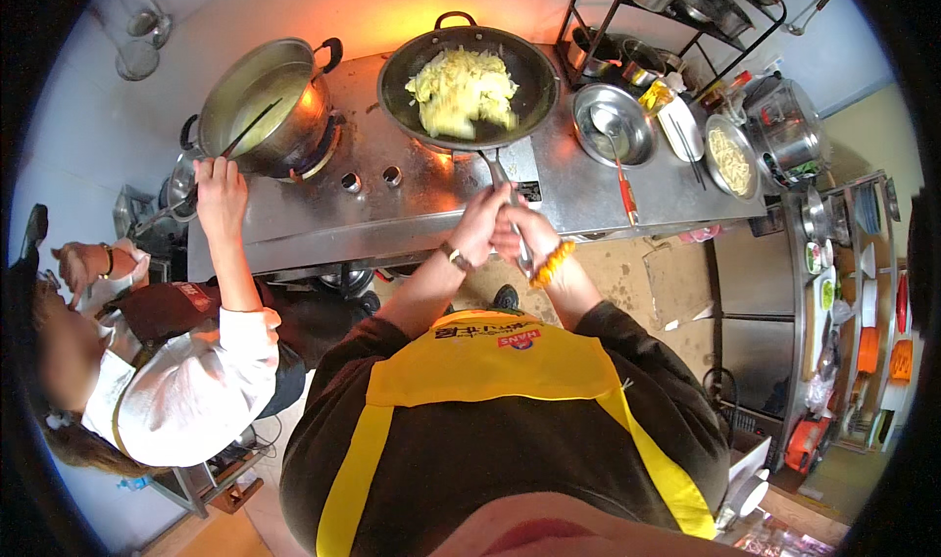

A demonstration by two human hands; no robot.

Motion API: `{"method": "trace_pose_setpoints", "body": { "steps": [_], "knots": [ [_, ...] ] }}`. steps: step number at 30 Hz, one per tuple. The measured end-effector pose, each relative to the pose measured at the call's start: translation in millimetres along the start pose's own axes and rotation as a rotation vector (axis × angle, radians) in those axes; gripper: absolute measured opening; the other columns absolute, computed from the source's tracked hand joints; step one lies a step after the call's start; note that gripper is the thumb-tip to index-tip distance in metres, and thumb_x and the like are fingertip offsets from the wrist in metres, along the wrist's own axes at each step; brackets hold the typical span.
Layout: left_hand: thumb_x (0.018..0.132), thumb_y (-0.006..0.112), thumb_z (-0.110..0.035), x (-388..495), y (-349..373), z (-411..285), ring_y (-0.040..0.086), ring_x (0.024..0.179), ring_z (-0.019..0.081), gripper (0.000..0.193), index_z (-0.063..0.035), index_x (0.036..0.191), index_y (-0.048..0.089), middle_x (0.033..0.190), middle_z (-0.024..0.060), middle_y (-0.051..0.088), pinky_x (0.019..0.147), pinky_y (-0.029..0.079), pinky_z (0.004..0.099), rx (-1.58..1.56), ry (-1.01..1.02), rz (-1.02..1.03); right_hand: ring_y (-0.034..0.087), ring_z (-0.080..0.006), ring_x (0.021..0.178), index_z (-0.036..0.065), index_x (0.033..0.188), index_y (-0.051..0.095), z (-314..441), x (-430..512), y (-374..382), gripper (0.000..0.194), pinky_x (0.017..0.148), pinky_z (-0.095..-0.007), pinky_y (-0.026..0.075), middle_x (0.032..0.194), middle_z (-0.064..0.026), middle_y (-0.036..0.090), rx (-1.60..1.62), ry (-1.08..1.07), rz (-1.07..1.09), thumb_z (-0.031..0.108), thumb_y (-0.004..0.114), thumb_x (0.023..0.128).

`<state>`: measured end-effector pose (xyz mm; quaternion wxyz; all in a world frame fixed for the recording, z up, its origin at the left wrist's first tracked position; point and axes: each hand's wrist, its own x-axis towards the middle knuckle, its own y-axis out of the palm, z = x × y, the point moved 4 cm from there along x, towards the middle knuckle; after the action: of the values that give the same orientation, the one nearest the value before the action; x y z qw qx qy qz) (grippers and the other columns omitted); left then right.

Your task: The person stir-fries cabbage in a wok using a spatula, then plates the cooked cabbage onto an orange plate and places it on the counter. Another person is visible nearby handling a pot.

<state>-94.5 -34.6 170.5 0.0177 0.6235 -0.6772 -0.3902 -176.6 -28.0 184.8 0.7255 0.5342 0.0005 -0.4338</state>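
Both of my hands are on the long metal handle (494, 163) of a dark wok (393, 94). My left hand (476, 223) grips it close to the pan, a watch on that wrist. My right hand (535, 232) closes around the handle just beside it, with a yellow bead bracelet on the wrist. Inside the wok lies a heap of pale yellow chopped food (463, 87), blurred along its lower edge; I cannot tell exactly what it is. The wok sits over a burner position on the steel counter (309, 223), a loop handle at its far side.
To the left, a co-worker's hand (219, 178) holds a dark stick over a big pot (209, 109) of liquid. On the right stand a steel bowl (638, 153) with a red-handled ladle (627, 197), a white dish (680, 127), a bowl of pale strips (729, 164) and a rack (606, 6).
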Motion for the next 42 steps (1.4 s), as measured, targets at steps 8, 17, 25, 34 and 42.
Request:
{"method": "trace_pose_setpoints", "body": {
  "steps": [8, 17, 25, 34, 42],
  "knots": [
    [0.089, 0.05, -0.036, 10, -21, 18, 0.059, 0.068, 0.013, 0.032, -0.0088, 0.107, 0.053, 0.09, 0.0049, 0.06, 0.053, 0.05, 0.0268, -0.005, 0.041, 0.053, 0.04, -0.0087, 0.038, 0.009, 0.068, 0.043, -8, -1, 0, 0.016, 0.033, -0.0212, 0.032, 0.054, 0.0005, 0.041, -0.073, -0.019, 0.01, 0.011, 0.053, 0.08],
    [0.091, 0.048, -0.033, 38, -39, 21, 0.057, 0.072, 0.01, 0.034, -0.0073, 0.113, 0.051, 0.091, 0.0038, 0.058, 0.053, 0.048, 0.0208, 0.07, 0.058, 0.026, 0.04, -0.0091, 0.043, 0.011, 0.071, 0.042, -17, 47, -41, 0.015, 0.038, -0.0223, 0.031, 0.058, 0.0009, 0.042, -0.025, -0.002, 0.106, 0.013, 0.054, 0.081],
    [0.09, 0.049, -0.034, 55, -117, 32, 0.058, 0.091, 0.0145, 0.034, -0.0056, 0.106, 0.059, 0.102, 0.0072, 0.061, 0.075, 0.046, 0.0255, 0.493, 0.364, -0.194, 0.036, -0.0068, 0.048, 0.012, 0.088, 0.048, -15, 28, -42, 0.008, 0.04, -0.0198, 0.027, 0.064, 0.0024, 0.041, -0.015, 0.102, 0.149, 0.011, 0.054, 0.083],
    [0.073, 0.066, -0.037, 73, -217, -48, 0.045, 0.104, 0.0254, 0.039, -0.0127, 0.104, 0.062, 0.105, 0.0049, 0.055, 0.085, 0.038, 0.0422, 1.861, 0.315, -0.756, 0.035, -0.0072, 0.047, 0.011, 0.091, 0.048, -24, 27, -42, 0.008, 0.038, -0.0208, 0.026, 0.064, 0.002, 0.04, 0.007, 0.158, 0.199, 0.01, 0.052, 0.084],
    [0.074, 0.066, -0.035, 84, -219, -50, 0.046, 0.101, 0.0252, 0.035, -0.0128, 0.101, 0.063, 0.101, 0.0055, 0.054, 0.086, 0.036, 0.0417, 1.895, 0.333, -0.673, 0.034, -0.0069, 0.044, 0.01, 0.093, 0.048, -31, 30, -35, 0.01, 0.035, -0.021, 0.026, 0.063, 0.0016, 0.04, 0.009, 0.101, 0.143, 0.012, 0.052, 0.084]
  ]
}}
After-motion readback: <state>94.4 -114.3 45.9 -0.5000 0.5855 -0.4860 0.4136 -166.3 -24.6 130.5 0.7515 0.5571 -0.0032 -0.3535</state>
